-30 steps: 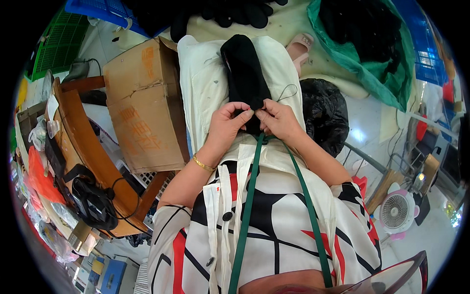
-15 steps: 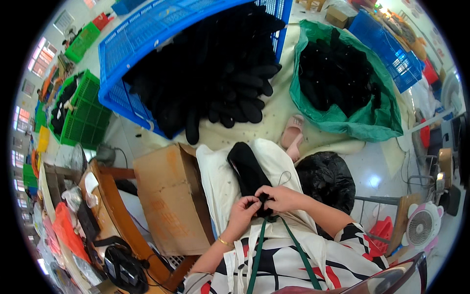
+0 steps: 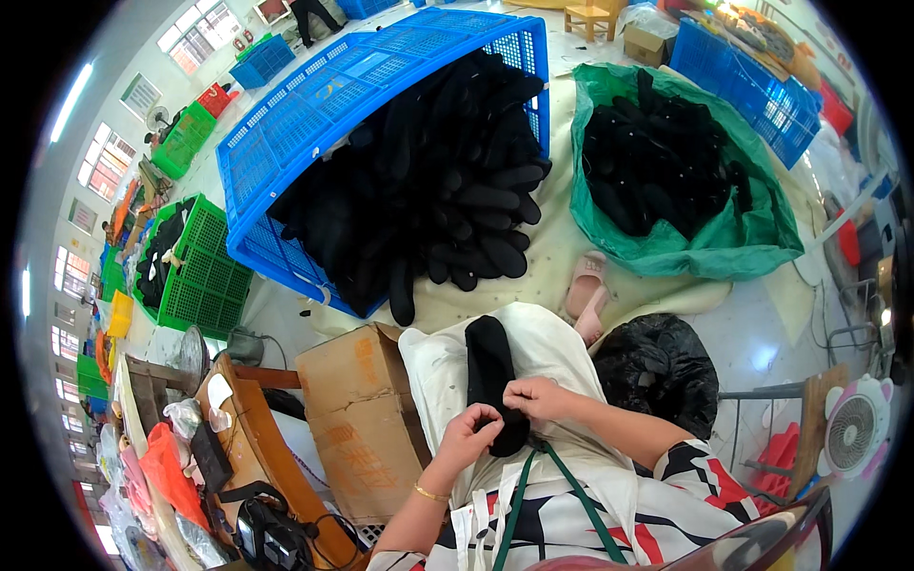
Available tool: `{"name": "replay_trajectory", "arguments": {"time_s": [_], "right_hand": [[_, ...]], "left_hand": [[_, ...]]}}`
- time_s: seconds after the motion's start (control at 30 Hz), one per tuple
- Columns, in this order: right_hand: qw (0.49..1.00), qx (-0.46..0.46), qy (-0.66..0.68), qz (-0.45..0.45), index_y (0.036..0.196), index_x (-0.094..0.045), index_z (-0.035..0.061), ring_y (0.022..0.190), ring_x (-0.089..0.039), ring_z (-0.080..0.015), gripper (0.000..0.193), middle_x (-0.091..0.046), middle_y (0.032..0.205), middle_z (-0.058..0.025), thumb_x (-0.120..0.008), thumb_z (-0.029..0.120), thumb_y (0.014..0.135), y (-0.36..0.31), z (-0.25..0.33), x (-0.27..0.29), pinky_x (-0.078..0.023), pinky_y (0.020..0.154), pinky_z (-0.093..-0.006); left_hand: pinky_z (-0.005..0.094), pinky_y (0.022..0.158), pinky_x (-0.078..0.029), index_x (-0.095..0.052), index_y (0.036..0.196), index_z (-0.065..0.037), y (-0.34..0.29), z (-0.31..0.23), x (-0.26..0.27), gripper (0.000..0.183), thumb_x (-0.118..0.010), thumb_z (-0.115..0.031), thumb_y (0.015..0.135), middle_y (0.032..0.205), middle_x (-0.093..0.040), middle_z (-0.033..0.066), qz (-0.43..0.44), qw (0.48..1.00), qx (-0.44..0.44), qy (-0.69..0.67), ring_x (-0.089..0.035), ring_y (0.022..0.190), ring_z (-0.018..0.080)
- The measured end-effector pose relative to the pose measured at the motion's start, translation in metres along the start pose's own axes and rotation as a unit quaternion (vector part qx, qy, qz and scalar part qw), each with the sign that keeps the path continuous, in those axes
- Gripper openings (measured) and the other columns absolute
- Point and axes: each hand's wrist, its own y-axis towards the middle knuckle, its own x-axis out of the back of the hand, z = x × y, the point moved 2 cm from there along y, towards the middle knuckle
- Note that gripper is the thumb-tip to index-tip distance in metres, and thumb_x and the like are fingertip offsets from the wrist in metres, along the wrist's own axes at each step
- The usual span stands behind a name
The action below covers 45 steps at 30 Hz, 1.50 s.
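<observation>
The black sock lay lengthwise on a white cloth spread over the person's lap, a little below the middle of the frame, with its toe pointing up toward the heap of black socks. The cloth probably served as a pale ground, so that the dark knit showed clearly against it. The left hand and the right hand met at the lower end of the sock, near its opening. The fingers of both hands were bent and closed on the fabric there, pinching it from the two sides (what exactly they did with the edge was too small to tell). So the sock was touching the fingers at its lower end, and the rest of it stretched away from them, upward in the frame. A blue crate in the upper left was tilted, spilling the heap onto the floor within reach. A cardboard box stood just left of the lap
</observation>
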Motion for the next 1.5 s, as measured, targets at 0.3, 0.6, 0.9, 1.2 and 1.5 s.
{"name": "replay_trajectory", "arguments": {"time_s": [0.3, 0.6, 0.9, 1.2, 1.5], "right_hand": [[0.982, 0.108, -0.149, -0.047, 0.091, -0.069, 0.0076, 0.076, -0.065, -0.0221, 0.021, -0.065, 0.082, -0.0073, -0.063, 0.028, 0.089, -0.020, 0.032, -0.003, -0.051, 0.068, -0.0349], [0.876, 0.333, -0.285, -0.200, 0.075, -0.061, 0.0071, 0.067, -0.057, -0.0284, 0.010, -0.058, 0.072, -0.0077, -0.067, 0.014, 0.081, -0.027, 0.040, -0.031, -0.047, 0.059, -0.0380], [0.803, 0.466, -0.289, -0.233, 0.073, -0.059, 0.0081, 0.062, -0.054, -0.0270, 0.011, -0.052, 0.069, -0.0073, -0.069, 0.007, 0.075, -0.032, 0.057, -0.031, -0.044, 0.053, -0.0359], [0.906, 0.267, -0.260, -0.200, 0.081, -0.066, 0.0096, 0.068, -0.059, -0.0275, 0.009, -0.060, 0.073, -0.0064, -0.068, 0.019, 0.081, -0.033, 0.053, -0.003, -0.049, 0.061, -0.0387], [0.831, 0.449, -0.278, -0.172, 0.071, -0.054, 0.0074, 0.063, -0.052, -0.0272, 0.014, -0.049, 0.067, -0.0078, -0.067, 0.012, 0.074, -0.028, 0.067, -0.033, -0.044, 0.055, -0.0369]], "left_hand": [[0.0196, 0.060, -0.044, -0.065, 0.100, -0.004, -0.002, 0.029, -0.004, 0.014, -0.069, -0.011, 0.088, 0.081, -0.062, -0.0043, -0.028, 0.999, -0.019, 0.012, -0.053, 0.069, 0.0029], [0.0194, 0.064, -0.046, -0.066, 0.099, -0.003, -0.001, 0.025, -0.006, 0.014, -0.070, -0.010, 0.088, 0.082, -0.064, -0.0024, -0.043, 0.998, -0.028, 0.045, -0.055, 0.071, 0.0035], [0.0249, 0.071, -0.050, -0.067, 0.101, -0.001, -0.001, 0.002, -0.015, 0.020, -0.070, -0.008, 0.083, 0.086, -0.068, 0.0029, -0.020, 0.966, -0.077, 0.244, -0.061, 0.078, 0.0091], [0.0242, 0.073, -0.050, -0.067, 0.098, -0.001, -0.001, 0.023, -0.005, 0.013, -0.068, -0.008, 0.087, 0.090, -0.068, 0.0035, -0.046, 0.994, -0.057, 0.081, -0.061, 0.080, 0.0090], [0.0330, 0.076, -0.050, -0.065, 0.092, -0.002, -0.003, 0.024, -0.006, 0.014, -0.069, -0.008, 0.079, 0.085, -0.065, 0.0113, -0.057, 0.963, -0.102, 0.244, -0.063, 0.080, 0.0237]]}}
